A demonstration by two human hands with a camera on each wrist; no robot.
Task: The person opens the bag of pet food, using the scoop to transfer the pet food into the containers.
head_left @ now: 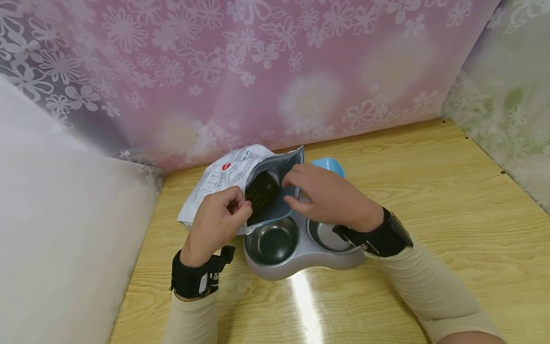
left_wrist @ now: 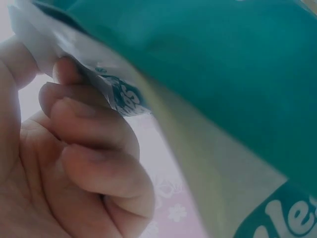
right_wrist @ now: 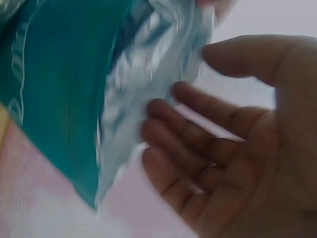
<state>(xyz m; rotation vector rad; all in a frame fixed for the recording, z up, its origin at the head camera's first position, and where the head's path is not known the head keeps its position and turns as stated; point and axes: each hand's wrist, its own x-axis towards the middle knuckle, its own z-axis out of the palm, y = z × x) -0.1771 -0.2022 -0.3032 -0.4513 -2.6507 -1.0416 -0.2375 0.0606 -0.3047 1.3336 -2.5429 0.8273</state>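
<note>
Left hand (head_left: pixel 216 222) pinches bag (head_left: pixel 227 173) by its rim; right hand (head_left: pixel 328 197), fingers apart, at rightward-opening mouth, contact unclear.

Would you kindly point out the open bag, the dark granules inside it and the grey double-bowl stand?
Open bag (head_left: pixel 215 180): head view, on its white printed side.
Dark granules (head_left: pixel 261 193): head view, middle of the exposed heap.
Grey double-bowl stand (head_left: pixel 306 251): head view, bare middle of its body.
</note>
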